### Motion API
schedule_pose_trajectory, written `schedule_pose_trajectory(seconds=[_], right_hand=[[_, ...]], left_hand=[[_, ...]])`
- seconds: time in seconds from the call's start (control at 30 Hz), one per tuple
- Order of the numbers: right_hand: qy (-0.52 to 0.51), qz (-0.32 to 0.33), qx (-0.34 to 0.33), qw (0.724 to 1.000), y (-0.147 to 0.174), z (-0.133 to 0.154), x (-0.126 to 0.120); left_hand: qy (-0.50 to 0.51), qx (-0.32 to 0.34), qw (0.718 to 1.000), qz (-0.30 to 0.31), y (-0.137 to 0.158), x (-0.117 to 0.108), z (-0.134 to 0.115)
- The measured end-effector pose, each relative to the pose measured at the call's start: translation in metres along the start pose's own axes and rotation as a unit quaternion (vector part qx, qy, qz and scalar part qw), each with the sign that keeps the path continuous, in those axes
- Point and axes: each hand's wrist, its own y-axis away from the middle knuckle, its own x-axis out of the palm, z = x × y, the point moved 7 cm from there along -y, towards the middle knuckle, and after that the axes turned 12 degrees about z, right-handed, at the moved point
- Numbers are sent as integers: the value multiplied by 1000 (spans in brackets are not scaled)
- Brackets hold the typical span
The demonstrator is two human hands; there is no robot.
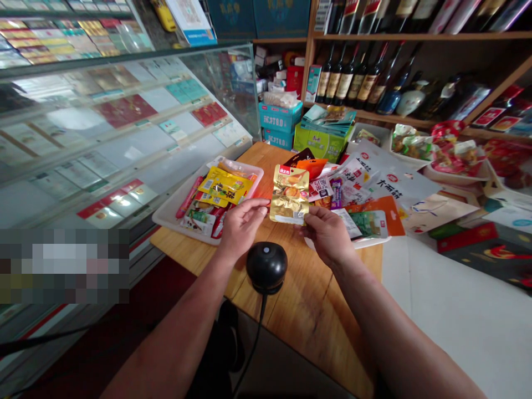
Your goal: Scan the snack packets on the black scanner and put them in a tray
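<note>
A shiny gold snack packet (290, 194) with a red label is held upright over the table. My right hand (328, 233) pinches its lower right corner between thumb and fingers. At the packet's left edge, my left hand (243, 227) is closed, its fingertips against that edge. Below the packet a black dome-shaped device (266, 265) with a cable sits on the wooden table (307, 310). To the left is a white plastic basket (166, 217) of snack packets, with yellow packets (224, 185) on top. Another white tray (369, 242) heaped with packets stands behind my right hand.
A glass display case (124, 133) borders the left side. Large silver-white packets (390, 177) spread over the right. Green (320, 141) and blue boxes (280, 119) stand behind the table, below shelves of wine bottles (344, 80). A white surface (457, 299) lies at right.
</note>
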Motion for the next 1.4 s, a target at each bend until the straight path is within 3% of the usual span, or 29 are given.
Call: schedule_pose_trajectory(seconds=[0.47, 0.67, 0.97, 1.2, 1.4], right_hand=[[152, 20, -44, 987, -1, -4, -1], [258, 6, -57, 964, -1, 1, -2], [217, 46, -31, 975, -2, -8, 8], [354, 60, -52, 932, 2, -1, 16], [277, 92, -42, 956, -1, -15, 20]], left_hand=[[-65, -20, 998, 6, -4, 0, 2], [-87, -26, 996, -2, -3, -4, 12], [-85, -43, 995, -7, -4, -11, 22], [-149, -47, 988, -21, -1, -18, 24], [-196, -36, 980, -21, 0, -24, 18]])
